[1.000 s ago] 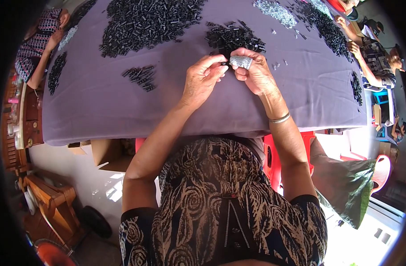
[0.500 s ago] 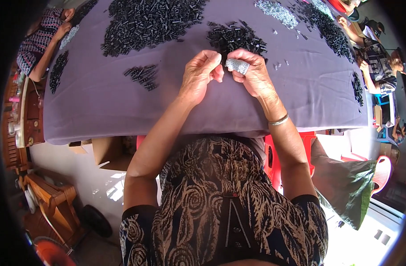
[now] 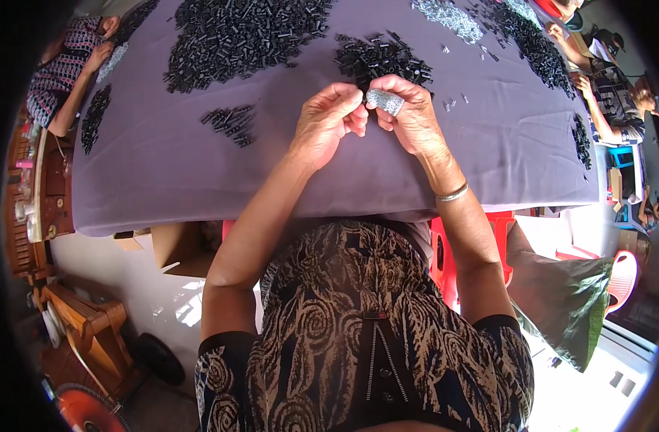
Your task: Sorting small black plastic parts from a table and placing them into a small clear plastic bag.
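The small black pieces lay in a loose patch on the mauve cloth, likely light, stiff and a little slick — best pinched by their sides. The left hand had thumb and forefinger drawn together. Just beyond was a black heap; the right hand, one digit in a silvery wrap, was curled closed. Whether either pinched a piece, I couldn't tell. Against half a second earlier, the fingertips had drawn closer.

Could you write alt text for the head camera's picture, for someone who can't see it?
A left hand and a right hand wearing what looks like a silver-grey thumb wrap are close together over a purplish tablecloth. Small black parts lie heaped beyond; other people appear at both sides.
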{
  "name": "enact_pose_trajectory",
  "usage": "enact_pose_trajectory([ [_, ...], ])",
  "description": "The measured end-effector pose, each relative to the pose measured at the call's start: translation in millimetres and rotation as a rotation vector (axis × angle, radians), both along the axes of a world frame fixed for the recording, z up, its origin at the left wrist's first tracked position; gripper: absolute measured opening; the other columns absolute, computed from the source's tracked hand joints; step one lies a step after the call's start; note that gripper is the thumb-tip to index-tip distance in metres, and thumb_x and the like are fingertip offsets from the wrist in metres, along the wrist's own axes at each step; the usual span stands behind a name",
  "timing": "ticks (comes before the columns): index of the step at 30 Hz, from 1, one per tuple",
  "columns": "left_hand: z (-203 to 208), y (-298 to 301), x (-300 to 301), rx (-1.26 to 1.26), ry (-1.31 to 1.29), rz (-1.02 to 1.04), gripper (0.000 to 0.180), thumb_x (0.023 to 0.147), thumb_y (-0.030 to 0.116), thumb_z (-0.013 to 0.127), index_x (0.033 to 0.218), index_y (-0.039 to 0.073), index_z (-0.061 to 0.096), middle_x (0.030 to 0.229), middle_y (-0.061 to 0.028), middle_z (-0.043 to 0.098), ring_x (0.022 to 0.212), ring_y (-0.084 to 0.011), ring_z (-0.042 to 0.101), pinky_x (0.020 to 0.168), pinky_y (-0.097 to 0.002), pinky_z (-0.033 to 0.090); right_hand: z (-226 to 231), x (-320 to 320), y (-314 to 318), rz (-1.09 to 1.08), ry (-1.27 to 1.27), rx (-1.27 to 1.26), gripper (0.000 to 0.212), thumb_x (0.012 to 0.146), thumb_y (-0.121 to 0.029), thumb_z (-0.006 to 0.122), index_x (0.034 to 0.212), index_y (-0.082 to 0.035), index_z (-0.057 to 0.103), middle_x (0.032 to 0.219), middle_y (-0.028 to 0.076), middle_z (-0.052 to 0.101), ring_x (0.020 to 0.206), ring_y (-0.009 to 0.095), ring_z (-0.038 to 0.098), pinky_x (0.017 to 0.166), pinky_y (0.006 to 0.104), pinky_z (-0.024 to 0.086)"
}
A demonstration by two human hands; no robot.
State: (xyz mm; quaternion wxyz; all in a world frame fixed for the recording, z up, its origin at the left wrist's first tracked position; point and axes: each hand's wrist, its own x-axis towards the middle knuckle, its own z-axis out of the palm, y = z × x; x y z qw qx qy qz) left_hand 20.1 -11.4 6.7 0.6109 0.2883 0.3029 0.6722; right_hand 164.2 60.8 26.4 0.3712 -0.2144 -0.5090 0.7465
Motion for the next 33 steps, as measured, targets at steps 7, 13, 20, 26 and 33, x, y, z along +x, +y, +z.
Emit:
enact_pose_trajectory([
  [7,3,-3,4,-0.056,0.11,0.092,0.015,0.088,0.014,0.06,0.097,0.002,0.062,0.08,-0.007,0.062,0.067,-0.0131,0.058,0.057,-0.0269,0.048,-1,2,2,0.009,0.007,-0.01,0.01,0.083,-0.008,0.063,0.091,-0.004,0.062,0.073,0.0,0.06,0.051,0.004,0.043,0.044,0.0192,0.035],
  [13,3,-5,6,0.037,0.259,0.155,0.02,0.086,0.012,0.062,0.101,-0.002,0.062,0.081,-0.0089,0.063,0.064,-0.0136,0.059,0.056,-0.0254,0.05,0,5,3,0.006,0.016,0.005,0.009,0.083,-0.008,0.062,0.091,-0.004,0.062,0.073,0.0,0.059,0.051,0.004,0.043,0.045,0.0191,0.034],
  [20,9,-5,7,-0.067,0.197,0.137,0.022,0.085,0.013,0.063,0.1,-0.003,0.062,0.081,-0.0087,0.064,0.065,-0.0138,0.06,0.056,-0.0259,0.049,0,5,3,0.028,0.024,-0.022,0.007,0.084,-0.009,0.061,0.09,-0.005,0.061,0.074,-0.001,0.057,0.054,0.004,0.042,0.046,0.019,0.034],
  [26,5,-2,-2,-0.108,0.024,0.02,0.017,0.086,0.016,0.062,0.092,0.0,0.063,0.078,-0.0067,0.063,0.063,-0.0129,0.058,0.056,-0.027,0.048,5,6,2,0.105,0.026,-0.084,0.007,0.085,-0.009,0.061,0.091,-0.006,0.06,0.074,-0.002,0.056,0.056,0.003,0.04,0.047,0.0185,0.032],
  [33,5,-2,-4,-0.103,-0.03,-0.029,0.017,0.087,0.018,0.061,0.085,0.002,0.064,0.073,-0.0051,0.063,0.059,-0.0119,0.056,0.054,-0.0265,0.047,7,5,-1,0.058,-0.111,0.13,0.01,0.087,-0.008,0.057,0.097,-0.004,0.058,0.076,-0.002,0.054,0.055,0.003,0.039,0.046,0.0188,0.032],
])
